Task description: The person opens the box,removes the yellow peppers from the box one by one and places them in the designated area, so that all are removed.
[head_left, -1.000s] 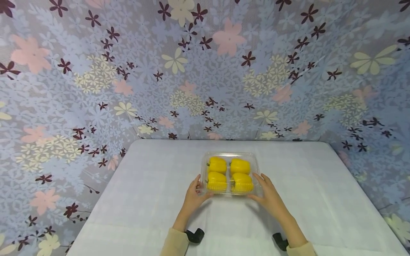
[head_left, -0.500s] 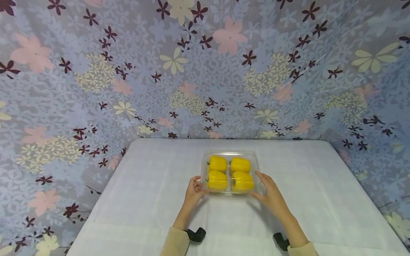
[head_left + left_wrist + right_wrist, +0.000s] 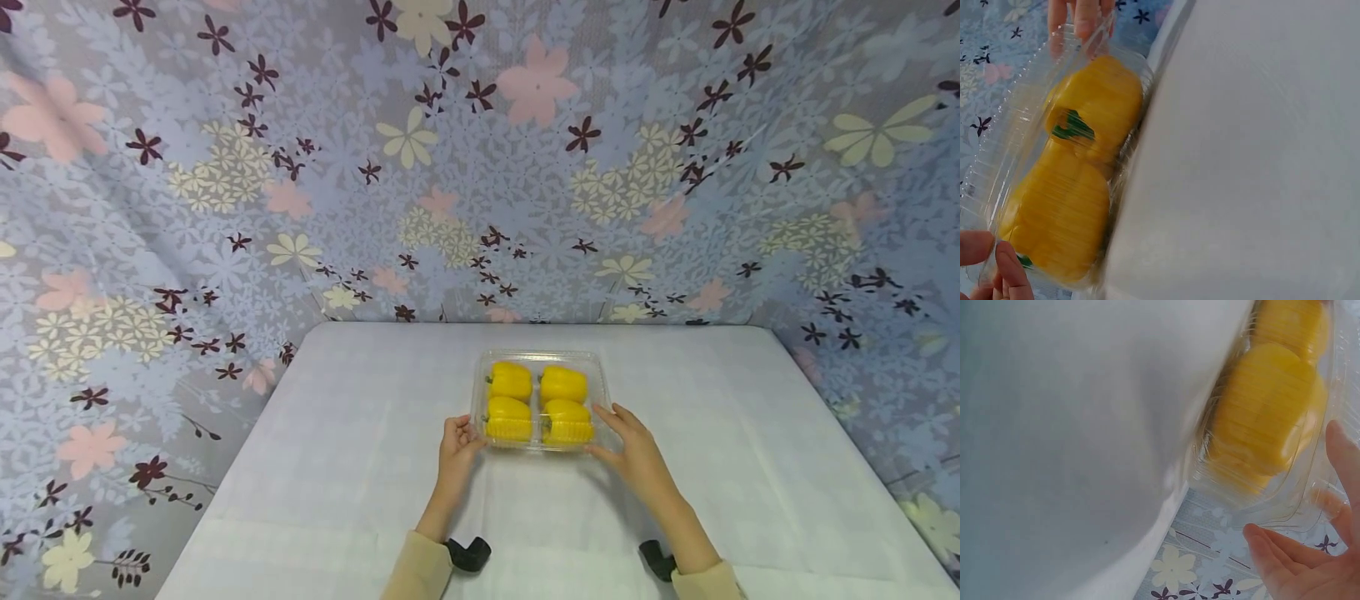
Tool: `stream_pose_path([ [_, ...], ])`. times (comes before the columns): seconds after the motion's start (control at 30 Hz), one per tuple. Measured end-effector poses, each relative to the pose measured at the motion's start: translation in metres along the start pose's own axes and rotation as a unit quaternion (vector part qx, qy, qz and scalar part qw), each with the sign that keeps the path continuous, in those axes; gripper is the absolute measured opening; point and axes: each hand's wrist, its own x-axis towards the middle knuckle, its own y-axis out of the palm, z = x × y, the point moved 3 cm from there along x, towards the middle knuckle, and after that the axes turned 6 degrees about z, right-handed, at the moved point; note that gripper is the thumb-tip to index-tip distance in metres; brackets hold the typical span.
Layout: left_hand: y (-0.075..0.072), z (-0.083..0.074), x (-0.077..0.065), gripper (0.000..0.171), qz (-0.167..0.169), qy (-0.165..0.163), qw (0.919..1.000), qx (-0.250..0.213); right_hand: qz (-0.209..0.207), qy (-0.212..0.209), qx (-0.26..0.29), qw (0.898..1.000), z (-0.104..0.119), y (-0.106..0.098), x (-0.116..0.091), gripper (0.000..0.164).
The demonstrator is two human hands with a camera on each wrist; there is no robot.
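Observation:
A clear plastic clamshell box (image 3: 536,358) sits on the table with several yellow bell peppers (image 3: 511,381) inside, in two rows. My left hand (image 3: 454,450) is at its front left corner; in the left wrist view the thumb and a finger pinch the rim near a pepper's green stem (image 3: 1074,125). Around the front right corner is my right hand (image 3: 628,450). In the right wrist view its digits lie on both sides of the clear rim, one showing through the plastic. Ribbed clear walls cover the peppers (image 3: 1266,409) on the near side.
A white cloth covers the table (image 3: 360,500). Behind it and at both sides hangs a floral fabric (image 3: 480,167). A black wrist-worn piece (image 3: 469,555) shows at the left sleeve (image 3: 420,567), and another (image 3: 657,560) near the right sleeve.
The box appears slightly higher in the head view. My left hand has shifted a little at its corner, its wrist moving right. The right hand stays close to the right corner.

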Motion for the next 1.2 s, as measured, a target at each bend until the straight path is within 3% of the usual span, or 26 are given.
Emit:
stream_pose_path([
  [0.33, 0.001, 0.004, 0.005, 0.038, 0.005, 0.002, 1.0, 0.005, -0.003, -0.007, 0.004, 1.0, 0.001, -0.002, 0.001, 0.066],
  [0.47, 0.0, 0.002, 0.004, 0.02, 0.006, 0.02, 0.9983, 0.055, -0.01, -0.012, 0.006, 1.0, 0.002, -0.003, 0.002, 0.065],
  [0.57, -0.001, -0.006, 0.0, 0.017, 0.003, 0.027, 0.9952, 0.094, -0.008, -0.013, 0.005, 1.0, 0.002, -0.002, 0.002, 0.064],
  [0.8, -0.002, -0.031, -0.009, 0.018, 0.007, 0.028, 0.9913, 0.129, -0.002, -0.007, -0.012, 1.0, 0.004, 0.002, 0.002, 0.067],
  [1.03, -0.015, -0.003, 0.024, 0.035, 0.022, 0.045, 0.9745, 0.219, -0.024, -0.037, -0.008, 0.999, 0.011, -0.002, 0.006, 0.067],
  [1.2, -0.018, -0.004, 0.043, 0.042, 0.039, 0.054, 0.96, 0.272, -0.05, -0.042, 0.038, 0.997, 0.019, -0.012, 0.012, 0.073],
])
